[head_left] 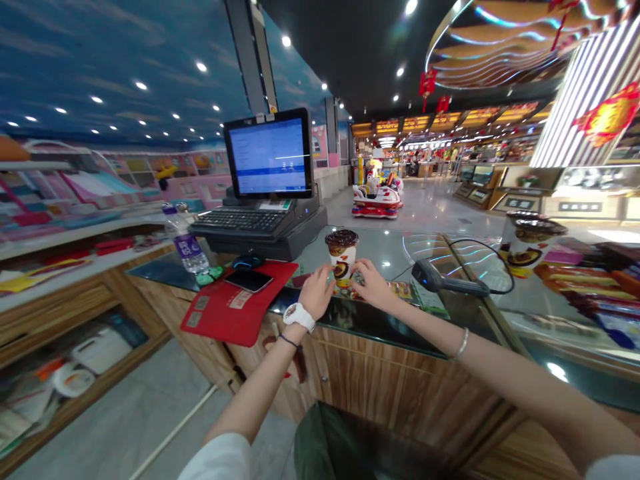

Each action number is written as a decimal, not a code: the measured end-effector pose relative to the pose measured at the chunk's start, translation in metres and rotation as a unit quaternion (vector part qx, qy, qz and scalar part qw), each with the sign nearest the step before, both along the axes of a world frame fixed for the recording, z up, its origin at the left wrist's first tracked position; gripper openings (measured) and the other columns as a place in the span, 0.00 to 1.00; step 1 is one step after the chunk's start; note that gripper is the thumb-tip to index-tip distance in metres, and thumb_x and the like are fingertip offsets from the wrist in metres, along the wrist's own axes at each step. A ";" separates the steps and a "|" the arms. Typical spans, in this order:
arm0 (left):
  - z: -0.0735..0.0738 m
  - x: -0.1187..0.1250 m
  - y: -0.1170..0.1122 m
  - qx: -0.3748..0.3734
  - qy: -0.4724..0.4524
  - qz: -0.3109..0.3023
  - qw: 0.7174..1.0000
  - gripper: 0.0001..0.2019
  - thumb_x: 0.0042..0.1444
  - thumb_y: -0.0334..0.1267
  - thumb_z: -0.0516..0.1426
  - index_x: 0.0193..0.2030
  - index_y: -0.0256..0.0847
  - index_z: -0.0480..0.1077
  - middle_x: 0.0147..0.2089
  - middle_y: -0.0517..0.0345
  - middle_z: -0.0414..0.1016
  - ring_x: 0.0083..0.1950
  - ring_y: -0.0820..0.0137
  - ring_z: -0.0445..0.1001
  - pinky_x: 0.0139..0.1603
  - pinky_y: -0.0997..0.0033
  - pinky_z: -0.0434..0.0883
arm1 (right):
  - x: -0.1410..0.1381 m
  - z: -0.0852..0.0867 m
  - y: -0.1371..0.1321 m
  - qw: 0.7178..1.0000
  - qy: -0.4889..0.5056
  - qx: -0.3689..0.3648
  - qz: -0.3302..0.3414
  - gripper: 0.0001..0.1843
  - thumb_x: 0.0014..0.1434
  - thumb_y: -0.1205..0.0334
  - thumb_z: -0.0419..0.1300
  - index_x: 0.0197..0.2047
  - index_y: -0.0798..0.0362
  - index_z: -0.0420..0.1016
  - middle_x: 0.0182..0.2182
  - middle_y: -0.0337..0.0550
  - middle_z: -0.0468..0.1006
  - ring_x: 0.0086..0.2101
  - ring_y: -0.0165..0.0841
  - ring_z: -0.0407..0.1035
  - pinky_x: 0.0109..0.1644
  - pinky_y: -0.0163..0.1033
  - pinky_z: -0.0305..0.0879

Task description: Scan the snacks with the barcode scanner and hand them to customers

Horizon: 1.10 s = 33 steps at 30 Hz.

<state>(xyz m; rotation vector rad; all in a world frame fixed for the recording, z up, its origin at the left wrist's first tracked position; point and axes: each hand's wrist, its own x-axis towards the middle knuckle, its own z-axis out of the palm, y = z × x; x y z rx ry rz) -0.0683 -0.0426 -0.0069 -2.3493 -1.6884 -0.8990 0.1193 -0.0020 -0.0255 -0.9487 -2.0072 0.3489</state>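
A paper cup (343, 259) with a dark domed lid stands on the glass counter (360, 320), printed with a brown and yellow design. My left hand (316, 292) and my right hand (371, 284) close on its lower part from either side, and the fingers hide its base. A white wristwatch (299, 317) sits on my left wrist. A thin silver bangle (461, 344) circles my right wrist. To the left of my left hand, a black smartphone (249, 280) lies on a red mat (230, 307).
A point-of-sale monitor (270, 153) and black keyboard (241, 221) stand left of the cup, with a water bottle (186, 244) beyond. A corded barcode scanner (447, 279) lies to the right. Further right are a similar cup (531, 243) and packaged snacks (585, 283). Wooden shelves (75, 313) lie left.
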 end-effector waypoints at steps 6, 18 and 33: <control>-0.021 -0.009 -0.011 -0.084 0.135 -0.008 0.987 0.26 0.69 0.43 0.46 0.72 0.49 0.52 0.75 0.51 0.53 0.73 0.57 0.57 0.71 0.46 0.56 | 0.009 -0.019 -0.017 0.983 -0.185 -0.009 0.003 0.34 0.59 0.62 0.57 0.69 0.47 0.59 0.69 0.52 0.55 0.65 0.45 0.59 0.68 0.55 0.55; -0.013 -0.019 0.051 -0.169 0.196 0.047 0.965 0.29 0.70 0.46 0.43 0.75 0.47 0.45 0.77 0.54 0.45 0.77 0.53 0.45 0.74 0.43 0.48 | -0.031 -0.011 0.039 0.971 -0.229 -0.063 -0.023 0.37 0.60 0.62 0.57 0.72 0.54 0.54 0.72 0.58 0.47 0.69 0.49 0.50 0.69 0.54 0.52; -0.006 -0.037 0.158 -0.186 0.178 0.097 0.961 0.29 0.66 0.41 0.47 0.74 0.49 0.49 0.77 0.51 0.46 0.76 0.51 0.48 0.73 0.39 0.47 | -0.095 -0.016 0.151 0.981 -0.143 -0.115 -0.066 0.34 0.56 0.73 0.56 0.66 0.57 0.60 0.71 0.57 0.51 0.68 0.41 0.53 0.68 0.46 0.56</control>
